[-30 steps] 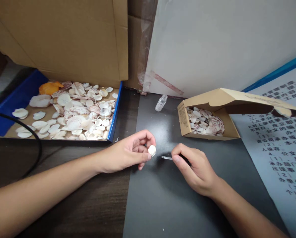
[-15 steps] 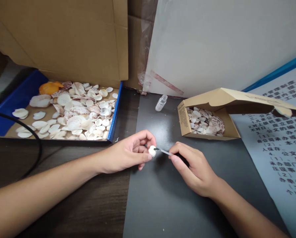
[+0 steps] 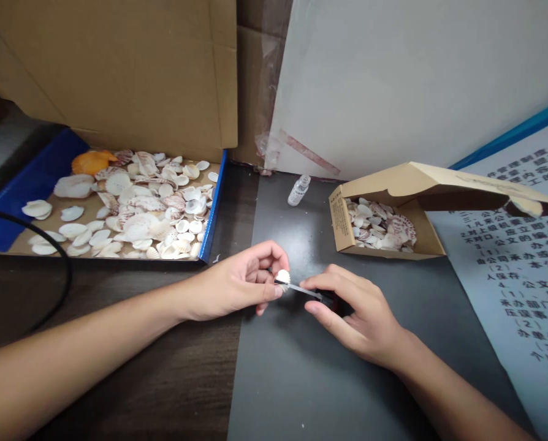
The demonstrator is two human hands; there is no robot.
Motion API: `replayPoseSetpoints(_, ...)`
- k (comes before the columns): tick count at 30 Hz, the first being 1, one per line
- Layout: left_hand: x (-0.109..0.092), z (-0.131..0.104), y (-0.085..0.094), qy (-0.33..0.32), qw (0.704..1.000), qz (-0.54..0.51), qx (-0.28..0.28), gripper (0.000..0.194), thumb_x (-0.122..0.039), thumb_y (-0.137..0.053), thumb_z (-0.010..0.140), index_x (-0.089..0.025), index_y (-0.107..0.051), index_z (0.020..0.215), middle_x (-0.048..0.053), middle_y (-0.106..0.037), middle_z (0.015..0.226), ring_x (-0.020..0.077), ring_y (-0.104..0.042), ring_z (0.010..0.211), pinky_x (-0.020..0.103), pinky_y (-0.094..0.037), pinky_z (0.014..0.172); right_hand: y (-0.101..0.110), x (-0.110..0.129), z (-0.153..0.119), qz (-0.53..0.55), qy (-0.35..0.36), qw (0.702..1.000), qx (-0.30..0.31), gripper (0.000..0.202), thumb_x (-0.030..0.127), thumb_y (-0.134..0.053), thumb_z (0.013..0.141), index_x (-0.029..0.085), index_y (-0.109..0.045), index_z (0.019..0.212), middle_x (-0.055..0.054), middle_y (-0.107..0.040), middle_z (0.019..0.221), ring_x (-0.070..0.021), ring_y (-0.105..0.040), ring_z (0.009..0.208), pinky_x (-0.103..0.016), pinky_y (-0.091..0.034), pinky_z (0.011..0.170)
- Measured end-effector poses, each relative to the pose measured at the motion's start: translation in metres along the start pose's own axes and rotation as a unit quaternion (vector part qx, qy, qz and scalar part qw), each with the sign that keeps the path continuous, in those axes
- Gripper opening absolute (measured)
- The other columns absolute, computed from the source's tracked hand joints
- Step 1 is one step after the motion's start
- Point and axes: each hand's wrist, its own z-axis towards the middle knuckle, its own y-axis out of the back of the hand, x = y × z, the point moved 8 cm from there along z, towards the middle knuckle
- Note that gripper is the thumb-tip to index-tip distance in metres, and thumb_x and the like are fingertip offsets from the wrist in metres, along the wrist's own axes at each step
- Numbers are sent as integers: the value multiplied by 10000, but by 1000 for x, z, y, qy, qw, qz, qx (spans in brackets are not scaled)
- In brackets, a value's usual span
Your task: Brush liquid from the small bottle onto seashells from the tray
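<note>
A small white ribbed seashell (image 3: 284, 277) is pinched between the thumb and fingers of my left hand (image 3: 251, 278). My right hand (image 3: 359, 309) is closed on the dark cap of a small applicator brush (image 3: 304, 290), its thin clear stem pointing left. The dark tip of the brush lies against the face of the shell, close to my left thumb. Beyond both hands, a small clear glass bottle (image 3: 298, 191) with a printed label stands uncapped on the grey mat.
At the left, a blue-sided cardboard box (image 3: 207, 226) holds many shells, with a black cable (image 3: 67, 275) beside it. A smaller cardboard box (image 3: 341, 223) with shells stands at the right, near a printed sheet (image 3: 522, 294). A white board (image 3: 407, 79) leans behind.
The brush tip has shifted left and slightly down across the shell. My right fingers have changed position on the cap, showing more of the stem. My left hand has hardly moved.
</note>
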Motion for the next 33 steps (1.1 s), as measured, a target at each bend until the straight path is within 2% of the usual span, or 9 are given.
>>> replayPoseSetpoints(4,0,0,0,-3,1000,-5,-1,274,-307,-702,883,-193,-468,969,-57,-508,778,55,-531,569,191,-426,543,5,2,1,-7,-1,1000,-29,87,193,-604,933,175,-635,1012,-14,-640,734,-123,-538,571,-253,-426,536)
replayPoseSetpoints(8,0,1,0,-6,1000,-11,1,272,-302,-702,881,-194,-464,960,-58,-516,759,57,-537,566,198,-444,559,13,-1,0,-11,-31,998,-60,68,139,-589,908,186,-639,913,0,-605,682,-119,-521,537,-254,-410,510)
replayPoseSetpoints(16,-1,0,1,1,1000,6,-12,295,-342,-704,874,-200,-459,958,-55,-486,798,55,-514,578,198,-428,545,12,2,2,14,-2,998,-53,107,221,-582,951,175,-666,998,-27,-672,719,-127,-562,543,-252,-448,506)
replayPoseSetpoints(24,-2,-1,0,-7,1000,14,-10,271,-331,-688,884,-205,-461,962,-55,-482,801,56,-509,584,200,-427,555,12,0,2,-6,-27,998,-57,91,241,-577,950,193,-651,969,-2,-726,701,-115,-618,505,-221,-474,492)
replayPoseSetpoints(29,-3,0,0,-8,1000,11,-8,276,-333,-688,886,-203,-454,954,-59,-484,767,59,-505,573,198,-419,546,18,-1,2,-26,-51,996,-74,79,233,-567,941,206,-640,926,23,-692,638,-102,-582,450,-214,-455,457)
replayPoseSetpoints(33,-3,0,0,-8,1000,7,-10,292,-343,-702,872,-203,-457,947,-58,-492,751,65,-504,570,206,-432,548,19,-2,0,-9,-47,996,-82,88,221,-537,953,216,-625,961,-6,-720,723,-121,-616,511,-234,-476,482)
